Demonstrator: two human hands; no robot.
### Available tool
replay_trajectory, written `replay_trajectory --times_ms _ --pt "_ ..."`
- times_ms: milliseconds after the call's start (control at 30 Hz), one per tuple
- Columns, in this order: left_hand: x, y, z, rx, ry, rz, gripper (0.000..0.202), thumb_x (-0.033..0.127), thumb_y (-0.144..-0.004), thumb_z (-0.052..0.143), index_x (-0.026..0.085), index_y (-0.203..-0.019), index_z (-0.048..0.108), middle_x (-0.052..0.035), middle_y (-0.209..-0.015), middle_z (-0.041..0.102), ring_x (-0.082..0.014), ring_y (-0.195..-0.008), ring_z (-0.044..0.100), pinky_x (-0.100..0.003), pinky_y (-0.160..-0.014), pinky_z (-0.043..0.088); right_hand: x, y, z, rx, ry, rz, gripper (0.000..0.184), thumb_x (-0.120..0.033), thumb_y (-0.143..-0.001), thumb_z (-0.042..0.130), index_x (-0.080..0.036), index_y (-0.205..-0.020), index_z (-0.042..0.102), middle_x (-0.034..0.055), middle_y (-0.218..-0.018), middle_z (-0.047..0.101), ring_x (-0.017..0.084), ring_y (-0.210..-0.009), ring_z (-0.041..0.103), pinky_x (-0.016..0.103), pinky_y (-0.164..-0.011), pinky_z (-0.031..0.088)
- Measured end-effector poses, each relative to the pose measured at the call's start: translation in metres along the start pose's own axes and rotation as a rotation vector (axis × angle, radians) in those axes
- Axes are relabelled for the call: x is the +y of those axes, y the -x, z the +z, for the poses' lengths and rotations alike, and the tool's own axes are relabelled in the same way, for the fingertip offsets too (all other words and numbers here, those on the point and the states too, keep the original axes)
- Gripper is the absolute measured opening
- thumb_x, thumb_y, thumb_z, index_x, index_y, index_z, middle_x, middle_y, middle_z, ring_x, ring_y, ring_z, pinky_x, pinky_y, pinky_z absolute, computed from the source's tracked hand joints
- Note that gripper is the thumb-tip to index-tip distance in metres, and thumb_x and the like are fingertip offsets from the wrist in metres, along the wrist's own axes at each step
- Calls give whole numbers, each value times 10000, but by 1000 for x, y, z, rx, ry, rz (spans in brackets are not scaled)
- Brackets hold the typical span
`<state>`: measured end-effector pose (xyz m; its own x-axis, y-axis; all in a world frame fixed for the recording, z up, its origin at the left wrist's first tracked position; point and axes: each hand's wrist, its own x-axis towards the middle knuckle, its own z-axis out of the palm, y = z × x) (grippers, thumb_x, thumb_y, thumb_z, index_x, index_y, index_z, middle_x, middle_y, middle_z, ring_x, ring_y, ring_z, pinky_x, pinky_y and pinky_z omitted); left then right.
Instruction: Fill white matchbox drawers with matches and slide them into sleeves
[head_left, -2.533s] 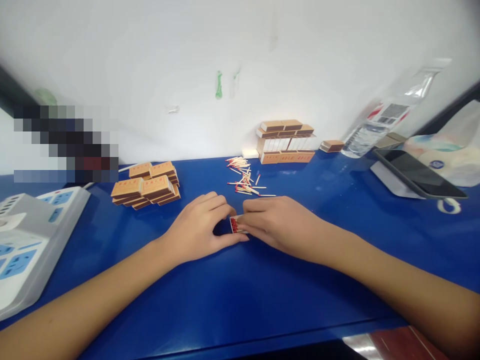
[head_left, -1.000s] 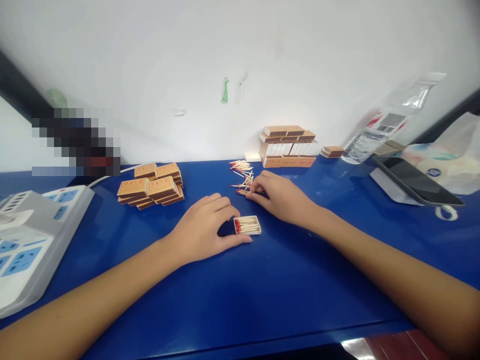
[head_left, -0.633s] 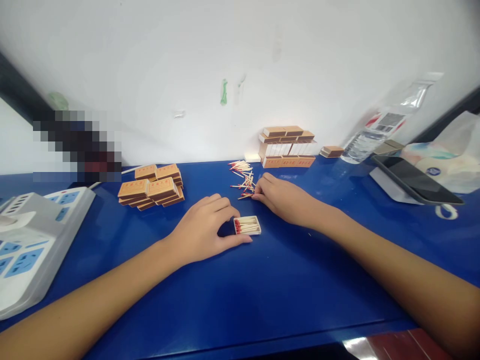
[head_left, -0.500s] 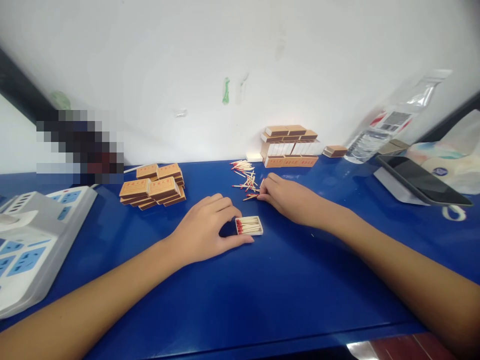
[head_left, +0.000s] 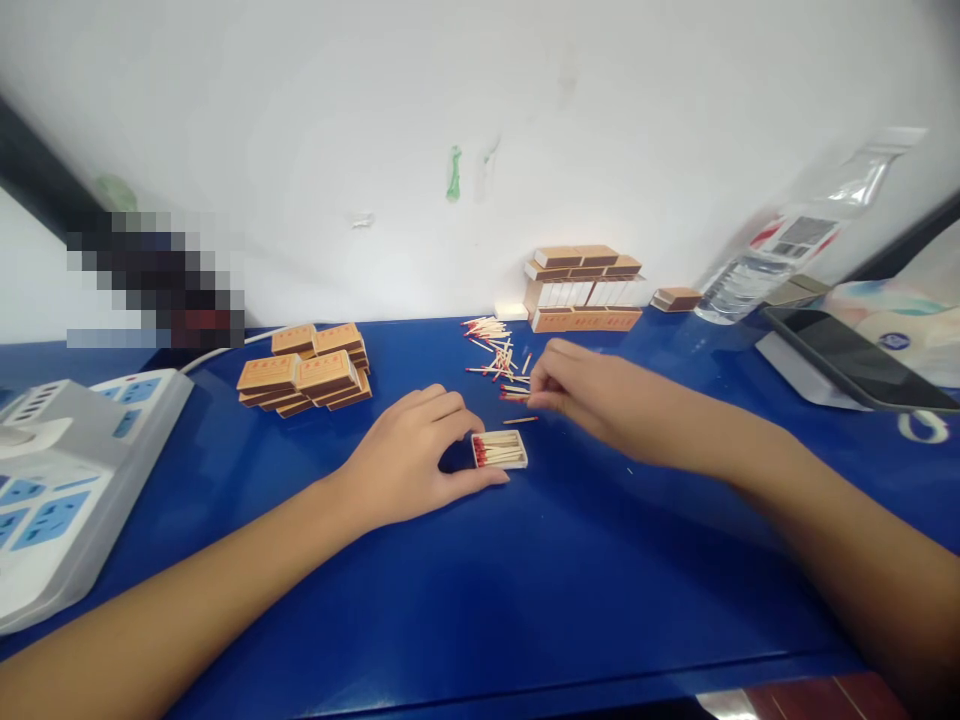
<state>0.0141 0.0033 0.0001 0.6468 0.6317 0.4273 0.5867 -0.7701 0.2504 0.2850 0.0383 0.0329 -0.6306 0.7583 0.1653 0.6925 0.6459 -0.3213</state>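
My left hand (head_left: 416, 455) rests on the blue table, thumb and fingers gripping a small white matchbox tray (head_left: 525, 453) at its left end. Inside lie several matches (head_left: 496, 452), their red heads toward the left. Above and right of the tray, my right hand (head_left: 581, 390) has its fingers pinched together, with a few matches (head_left: 514, 393) sticking out to the left. One single match (head_left: 520, 420) lies between the tray and these fingertips. Just beyond, a loose pile of matches (head_left: 501, 358) is scattered on the table.
Stacked matchboxes (head_left: 300, 372) stand at the left, and another matchbox structure (head_left: 585, 290) leans by the wall. A lone matchbox (head_left: 676, 299), a water bottle (head_left: 780, 250) and a phone (head_left: 855, 360) are at the right. A power strip (head_left: 82, 470) lies at the left.
My right hand has drawn slightly nearer and to the right with matches in its fingers. A single match now lies apart behind the tray. The left hand has kept its grip.
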Motion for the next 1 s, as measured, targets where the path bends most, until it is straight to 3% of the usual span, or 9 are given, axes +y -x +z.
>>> replay_trajectory --times_ms 167,333,633,800,1000 --pt "0 -1 0 -2 -7 13 418 593 -940 716 176 -973 703 -56 -874 678 -225 -828 613 -372 -776 498 -28 6 16 -63 122 -139 157 -254 -1082 505 -194 -981 610 63 -1016 654 177 -738 618 322 -654 425" --pt "0 -1 1 8 -20 21 411 577 -937 727 167 -952 692 -51 -850 656 -223 -813 598 -364 -751 485 -35 0 29 -58 183 -135 166 -252 -1087 518 -175 -966 602 79 -1016 649 183 -742 621 314 -636 419" --pt "0 -1 0 1 5 14 422 586 -937 724 166 -966 704 -51 -902 690 -218 -831 603 -371 -787 492 -20 5 4 -117 -14 -83 167 -372 -1053 594 -215 -1001 617 50 -1009 690 198 -807 646 316 -689 440" --pt "-1 -1 1 -2 12 16 420 578 -937 729 162 -986 705 -56 -923 703 -218 -839 610 -371 -799 497 -19 5 4 -185 -80 -36 167 -303 -1068 543 -217 -952 627 44 -990 697 182 -787 624 319 -698 429" --pt "0 0 1 18 -2 18 420 576 -932 736 159 -970 699 -48 -886 683 -213 -821 611 -361 -782 495 -25 1 6 -179 -72 -40 164 -305 -1071 556 -209 -946 601 41 -991 682 185 -807 600 317 -702 402"
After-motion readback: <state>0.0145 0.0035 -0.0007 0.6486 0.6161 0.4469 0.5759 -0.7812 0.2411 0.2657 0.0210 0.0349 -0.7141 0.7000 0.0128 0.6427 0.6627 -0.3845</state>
